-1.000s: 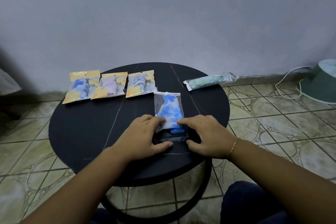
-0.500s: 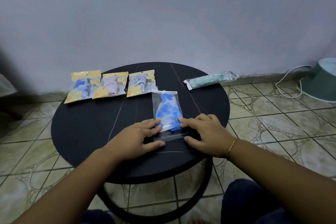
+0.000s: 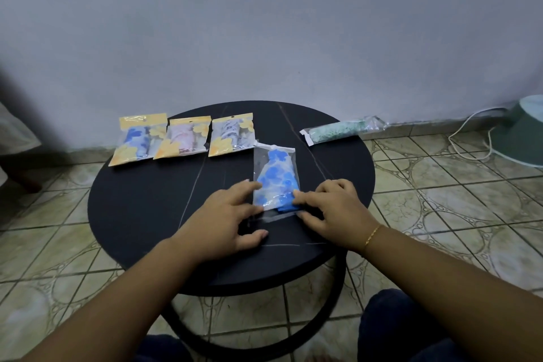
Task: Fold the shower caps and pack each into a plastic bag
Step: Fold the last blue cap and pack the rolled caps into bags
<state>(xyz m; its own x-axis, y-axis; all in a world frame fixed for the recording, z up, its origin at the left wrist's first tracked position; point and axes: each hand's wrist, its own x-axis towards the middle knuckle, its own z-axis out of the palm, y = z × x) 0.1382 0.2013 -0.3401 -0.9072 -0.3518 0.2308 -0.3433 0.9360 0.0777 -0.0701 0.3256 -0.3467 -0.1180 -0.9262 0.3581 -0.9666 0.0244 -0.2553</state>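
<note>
A clear plastic bag (image 3: 274, 182) holding a folded blue-and-white shower cap (image 3: 276, 182) lies flat near the middle of the round black table (image 3: 141, 209), its open end towards the near edge. The left hand (image 3: 226, 217) is spread flat, fingertips pressed on the bag's near left corner, and the right hand (image 3: 332, 209) is laid flat with fingertips on the near right corner; neither hand is closed around anything. The cap is judged to be very light, soft and springy, likely to puff back out if released, and the bag thin, slick and easily creased, so it is best pinned by the corners at the open end while the flap (image 3: 276, 216) is turned over. A strip of blue is seen at the mouth, and whether the cap is fully inside cannot be told. The flap itself is nearly invisible against the dark top, and whether it carries an adhesive strip cannot be made out. At the far left, three packed bags (image 3: 182, 138) with yellow headers are lined up side by side, the leftmost overhanging the table's edge. At the far right a long clear bag (image 3: 340, 129) with something pale green inside is laid across the rim; its contents are too blurred to name. On the floor to the right, a green object (image 3: 523, 132) is cut off by the frame, with a white cord (image 3: 470, 138) beside it.
</note>
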